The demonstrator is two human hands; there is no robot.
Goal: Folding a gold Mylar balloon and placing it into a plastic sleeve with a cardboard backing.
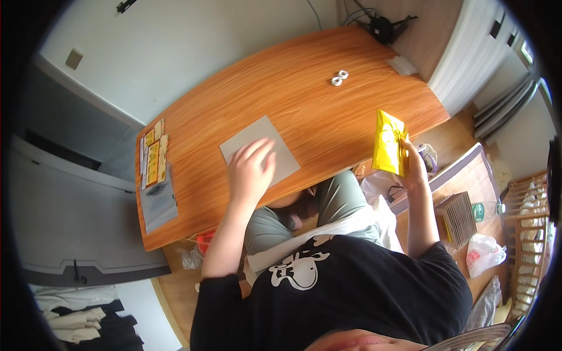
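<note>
My right hand (415, 165) grips a shiny yellow packet (389, 143) by its right side, holding it up over the table's right front edge. The fingers behind the packet are partly hidden. My left hand (252, 169) is over a flat grey square board (275, 144) on the wooden table (316, 111). Its fingers are stretched out and hold nothing; whether they touch the board I cannot tell. The hand and wrist cover part of the board's left side.
Two small white rolls (339, 78) lie toward the back right. Yellow-and-white printed cards (153, 161) and a grey plastic bag (158, 200) are at the table's left end. A black router-like device (381, 29) stands at the far corner. Stacked cardboard (456, 217) is at my right.
</note>
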